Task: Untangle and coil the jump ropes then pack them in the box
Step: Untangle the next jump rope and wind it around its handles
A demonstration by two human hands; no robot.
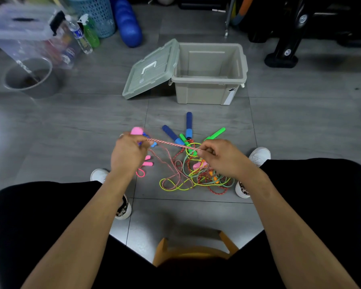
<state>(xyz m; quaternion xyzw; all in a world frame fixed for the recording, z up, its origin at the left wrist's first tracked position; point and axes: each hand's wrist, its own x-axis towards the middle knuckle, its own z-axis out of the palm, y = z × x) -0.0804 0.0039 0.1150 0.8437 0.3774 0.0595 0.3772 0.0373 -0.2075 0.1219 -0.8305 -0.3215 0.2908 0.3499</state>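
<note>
evidently a pink-and-white rope (pixel 171 143) is held taut between the left hand (pixel 128 155), gripping a pink handle (pixel 137 130), and the right hand's (pixel 219 156) pinching fingers (pixel 203 147), so it is lifted free of the tangle (pixel 196 176).

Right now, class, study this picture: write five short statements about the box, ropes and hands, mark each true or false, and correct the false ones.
1. The box is open and holds no rope. True.
2. Both hands hold one pink-and-white rope. True.
3. The lid lies flat on the floor, away from the box. False: it leans against the box's side.
4. Two blue handles lie on the floor. True.
5. The left hand rests open on a knee. False: it grips a pink handle.
</note>
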